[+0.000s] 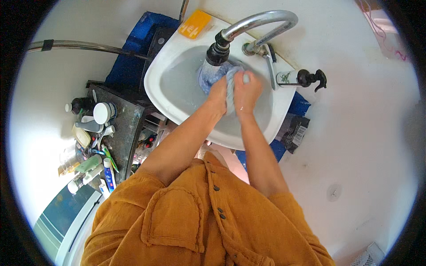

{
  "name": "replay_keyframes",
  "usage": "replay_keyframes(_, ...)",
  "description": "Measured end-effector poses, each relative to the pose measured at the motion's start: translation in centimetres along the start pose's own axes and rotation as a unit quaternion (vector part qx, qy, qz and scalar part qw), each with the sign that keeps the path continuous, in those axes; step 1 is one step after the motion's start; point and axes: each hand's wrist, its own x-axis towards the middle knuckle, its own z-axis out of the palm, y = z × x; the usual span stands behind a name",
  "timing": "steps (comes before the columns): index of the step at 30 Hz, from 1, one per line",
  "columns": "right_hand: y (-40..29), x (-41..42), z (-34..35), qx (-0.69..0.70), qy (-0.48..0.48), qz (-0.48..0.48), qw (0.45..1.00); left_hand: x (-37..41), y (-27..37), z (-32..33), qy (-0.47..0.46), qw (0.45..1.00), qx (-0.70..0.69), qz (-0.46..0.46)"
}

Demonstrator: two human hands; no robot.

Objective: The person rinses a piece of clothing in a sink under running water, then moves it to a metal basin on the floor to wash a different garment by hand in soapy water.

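Both hands are over a white sink (154,94) that holds cloudy water. My left hand (218,94) and my right hand (247,89) face each other, gripping a wet, light blue-grey cloth (230,89) between them. The bluish, bunched part of the cloth lies in the basin just beyond my left hand. Above it hangs the black spout head (218,53) of a curved chrome faucet (266,15), with water coming from it. The palms and part of the cloth are hidden by my fingers.
An orange packet (194,24) lies on the sink's back left corner. At the right rim is a pump bottle (293,78), near the faucet lever (271,69). A dark shelf (128,116) at left bears tubes, jars and bottles. A metal rail (86,46) crosses the upper left.
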Motion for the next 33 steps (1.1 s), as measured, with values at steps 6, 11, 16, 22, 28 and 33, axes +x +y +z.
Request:
replay_keyframes(6,-0.4,-4.3,0.9,0.084,-0.027,-0.007,0.996,2.0,0.0,-2.3,0.069,0.994,0.019,-0.082)
replay_keyframes(11,5.9,0.7,-0.9,-0.186,0.024,-0.006,0.982,-4.2,1.2,1.8,0.095,0.967,0.237,-0.013)
replay_keyframes(16,4.2,2.8,-3.3,-0.12,0.023,-0.144,0.982,-2.4,0.4,-3.2,0.032,0.892,0.45,-0.005)
replay_keyframes(22,3.3,9.0,-3.4,0.043,-0.055,0.032,0.997,-4.6,4.8,-4.6,0.019,0.674,0.727,0.13)
replay_keyframes(28,2.9,10.7,-3.0,0.071,-0.021,0.017,0.997,-2.6,8.4,-5.8,0.199,0.575,0.674,0.418)
replay_keyframes(33,3.6,10.8,-3.3,0.156,-0.027,0.065,0.985,1.8,6.0,-8.3,0.111,0.643,0.672,0.35)
